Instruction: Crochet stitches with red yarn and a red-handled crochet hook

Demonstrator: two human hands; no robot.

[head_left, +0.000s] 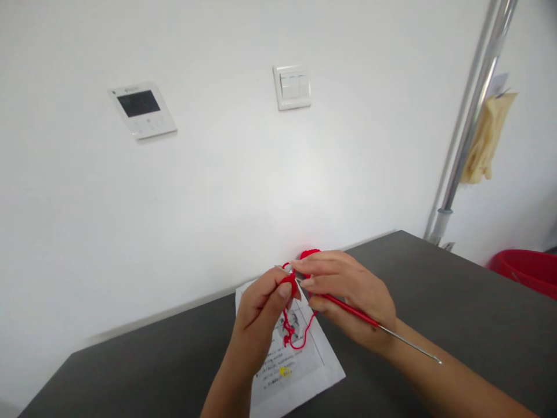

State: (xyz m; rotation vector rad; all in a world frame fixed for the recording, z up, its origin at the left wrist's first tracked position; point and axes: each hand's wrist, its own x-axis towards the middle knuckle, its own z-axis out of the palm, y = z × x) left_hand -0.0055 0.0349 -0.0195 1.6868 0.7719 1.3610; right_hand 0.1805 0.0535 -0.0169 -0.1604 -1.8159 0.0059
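Between the thumb and fingers of my left hand (263, 305) is a small piece of red crochet work (289, 283). My right hand (354, 293) grips a crochet hook (354, 312) with a red handle; its metal rear end points down to the right over my wrist. The hook's front end meets the crochet work, partly hidden by my fingers. A strand of red yarn (299, 348) loops below both hands. Behind my right fingers a red yarn ball (310, 253) shows in part.
A printed paper sheet (304, 390) with a yellow mark lies under my hands on the dark table (152, 363). The white wall stands right behind, with a switch (292, 87) and an intercom panel (145, 110). At right are a metal pole (474, 119) and a red tub (524, 270).
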